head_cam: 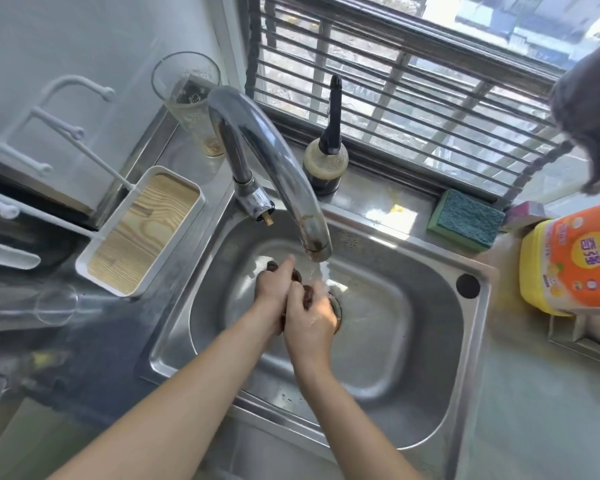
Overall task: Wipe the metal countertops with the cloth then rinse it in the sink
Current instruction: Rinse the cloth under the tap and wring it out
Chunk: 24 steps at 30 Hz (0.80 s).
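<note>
Both my hands are down in the steel sink [413, 393], pressed together around a small dark brown cloth [307, 295]. My left hand [274, 289] grips the cloth from the left, and my right hand [310, 322] grips it from the right. Only dark bulges of cloth show between the fingers. Water runs from the curved chrome tap [278, 174] in a thin stream [321, 273] onto my right hand, just over the drain [336, 306]. The metal countertop [534, 410] stretches to the right of the sink.
A white tray with a wooden inlay [142, 233] and a white rack sit left of the sink. Behind it stand a tall glass [191, 102], a brush bottle [326, 168] and a green sponge [465, 220]. A yellow-orange detergent jug [572, 261] stands at the right. A grey cloth [593, 109] hangs at upper right.
</note>
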Each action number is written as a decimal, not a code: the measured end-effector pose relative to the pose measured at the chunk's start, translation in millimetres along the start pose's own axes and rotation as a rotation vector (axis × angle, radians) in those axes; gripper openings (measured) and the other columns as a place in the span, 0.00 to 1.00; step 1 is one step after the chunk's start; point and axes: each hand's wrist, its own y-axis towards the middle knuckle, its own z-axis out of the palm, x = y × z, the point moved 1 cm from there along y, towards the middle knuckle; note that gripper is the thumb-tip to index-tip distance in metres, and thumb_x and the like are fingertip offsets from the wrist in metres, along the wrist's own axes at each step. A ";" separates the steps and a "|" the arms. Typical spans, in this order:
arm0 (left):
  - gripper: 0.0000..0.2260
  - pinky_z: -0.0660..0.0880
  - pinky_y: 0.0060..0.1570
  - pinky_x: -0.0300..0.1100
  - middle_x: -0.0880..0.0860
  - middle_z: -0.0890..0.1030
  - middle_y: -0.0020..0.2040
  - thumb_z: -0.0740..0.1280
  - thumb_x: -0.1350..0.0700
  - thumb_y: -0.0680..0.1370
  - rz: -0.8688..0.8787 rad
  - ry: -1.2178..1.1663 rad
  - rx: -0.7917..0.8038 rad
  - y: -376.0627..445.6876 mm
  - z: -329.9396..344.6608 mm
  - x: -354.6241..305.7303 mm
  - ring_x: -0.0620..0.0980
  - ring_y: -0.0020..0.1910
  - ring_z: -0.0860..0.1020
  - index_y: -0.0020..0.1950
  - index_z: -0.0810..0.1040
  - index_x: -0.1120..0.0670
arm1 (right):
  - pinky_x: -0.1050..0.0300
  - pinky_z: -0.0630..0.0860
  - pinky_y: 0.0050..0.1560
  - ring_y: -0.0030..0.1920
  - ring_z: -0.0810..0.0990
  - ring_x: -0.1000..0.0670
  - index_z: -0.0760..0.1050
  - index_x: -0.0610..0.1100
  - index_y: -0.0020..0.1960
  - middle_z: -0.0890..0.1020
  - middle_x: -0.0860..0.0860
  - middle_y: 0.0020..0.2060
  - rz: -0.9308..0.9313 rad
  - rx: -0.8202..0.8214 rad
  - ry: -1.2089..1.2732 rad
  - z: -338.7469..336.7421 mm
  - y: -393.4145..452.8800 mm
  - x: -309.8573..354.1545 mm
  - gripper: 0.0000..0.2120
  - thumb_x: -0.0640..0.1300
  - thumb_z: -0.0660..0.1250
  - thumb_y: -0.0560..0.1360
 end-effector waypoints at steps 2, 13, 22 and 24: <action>0.11 0.74 0.35 0.39 0.52 0.82 0.32 0.67 0.54 0.79 0.007 0.025 0.038 -8.9 3.3 7.2 0.52 0.34 0.80 0.38 0.80 0.57 | 0.50 0.76 0.45 0.44 0.80 0.41 0.73 0.45 0.41 0.81 0.47 0.35 0.118 0.006 -0.043 1.0 30.4 -5.4 0.13 0.55 0.60 0.73; 0.14 0.74 0.36 0.40 0.52 0.83 0.33 0.66 0.51 0.80 -0.028 0.001 0.065 -7.7 -2.4 5.4 0.51 0.34 0.80 0.38 0.80 0.57 | 0.50 0.69 0.45 0.40 0.76 0.44 0.70 0.47 0.38 0.80 0.47 0.35 -0.078 -0.024 -0.138 0.3 17.1 -0.8 0.12 0.49 0.59 0.79; 0.14 0.79 0.48 0.48 0.55 0.84 0.40 0.67 0.47 0.78 0.055 0.101 0.047 -4.5 -2.0 -7.1 0.55 0.41 0.81 0.42 0.81 0.57 | 0.46 0.75 0.53 0.49 0.80 0.42 0.74 0.48 0.52 0.83 0.44 0.47 -0.057 0.032 -0.039 -1.9 -1.3 3.9 0.13 0.54 0.55 0.80; 0.11 0.77 0.44 0.44 0.55 0.83 0.39 0.67 0.50 0.79 0.025 0.114 0.111 -8.2 -3.1 -1.4 0.55 0.41 0.81 0.44 0.81 0.58 | 0.47 0.73 0.48 0.45 0.80 0.42 0.73 0.44 0.47 0.83 0.44 0.42 -0.059 0.024 -0.097 -2.8 14.8 -1.8 0.15 0.54 0.55 0.80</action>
